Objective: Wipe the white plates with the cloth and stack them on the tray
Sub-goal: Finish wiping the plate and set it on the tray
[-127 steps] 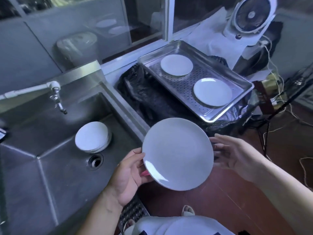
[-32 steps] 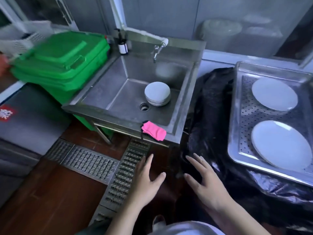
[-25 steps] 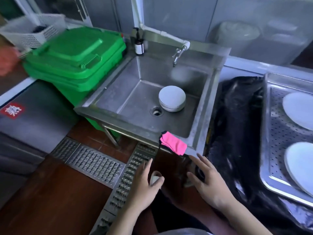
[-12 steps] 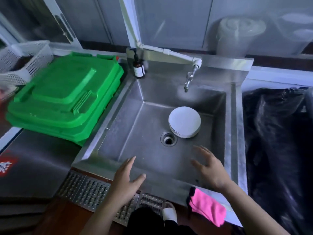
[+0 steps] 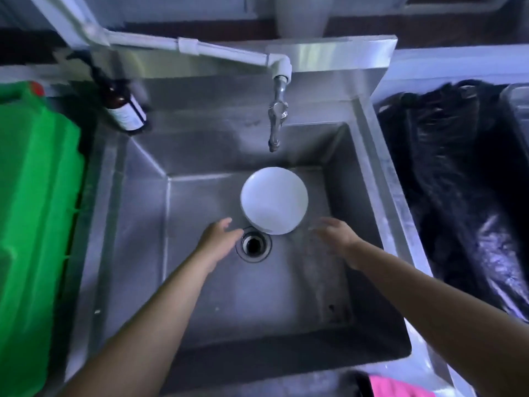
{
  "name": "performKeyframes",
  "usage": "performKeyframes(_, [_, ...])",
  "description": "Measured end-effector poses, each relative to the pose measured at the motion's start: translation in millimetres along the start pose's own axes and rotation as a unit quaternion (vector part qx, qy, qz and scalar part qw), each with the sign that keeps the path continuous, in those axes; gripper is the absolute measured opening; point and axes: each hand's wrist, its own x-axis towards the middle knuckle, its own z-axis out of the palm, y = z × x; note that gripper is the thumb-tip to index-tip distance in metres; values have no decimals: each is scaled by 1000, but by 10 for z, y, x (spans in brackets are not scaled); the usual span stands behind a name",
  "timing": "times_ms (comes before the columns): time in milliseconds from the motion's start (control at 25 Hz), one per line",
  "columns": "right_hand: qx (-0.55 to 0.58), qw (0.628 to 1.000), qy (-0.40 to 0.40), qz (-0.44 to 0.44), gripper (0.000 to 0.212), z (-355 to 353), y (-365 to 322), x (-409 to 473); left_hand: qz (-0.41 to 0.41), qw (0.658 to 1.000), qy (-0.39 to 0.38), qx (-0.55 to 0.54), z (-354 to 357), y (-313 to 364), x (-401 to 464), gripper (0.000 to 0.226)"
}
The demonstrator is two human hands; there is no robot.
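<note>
A stack of white plates (image 5: 274,203) sits on the floor of the steel sink (image 5: 200,282), just behind the drain (image 5: 253,244). Both my arms reach down into the basin. My left hand (image 5: 219,239) hovers open to the left of the stack, over the drain's edge, holding nothing. My right hand (image 5: 336,234) is open and blurred just right of the stack, also empty. Neither hand touches the plates. The pink cloth (image 5: 398,386) hangs over the sink's front rim at the bottom right. Only a steel corner of the tray (image 5: 519,101) shows at the right edge.
A tap (image 5: 276,121) on a white pipe hangs over the basin behind the plates. A brown bottle (image 5: 126,110) stands at the sink's back left corner. Green plastic bins (image 5: 31,224) fill the left side. Black plastic sheeting (image 5: 458,181) covers the surface to the right.
The plate I held went onto the tray and the cloth onto the sink rim. I turned to the sink, and both empty hands have reached down to either side of the plate stack.
</note>
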Motion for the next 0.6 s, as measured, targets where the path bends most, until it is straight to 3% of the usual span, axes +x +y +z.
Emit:
performKeyframes(120, [90, 993, 40, 70, 46, 184, -257, 610, 1, 1000, -5, -2, 81, 229, 691, 62])
performKeyframes(280, [102, 987, 96, 79, 40, 445, -332, 1148, -17, 1000, -10, -4, 224, 365, 1188, 34])
performKeyframes(400, [121, 981, 126, 86, 35, 557, -315, 1309, -21, 999, -19, -39, 292, 281, 1374, 52])
performKeyframes(520, [164, 971, 132, 111, 36, 559, -304, 1369, -32, 993, -31, -108, 316, 268, 1416, 33])
performKeyframes(600, [205, 963, 116, 129, 38, 528, -325, 1396, -56, 985, -38, -161, 305, 295, 1465, 34])
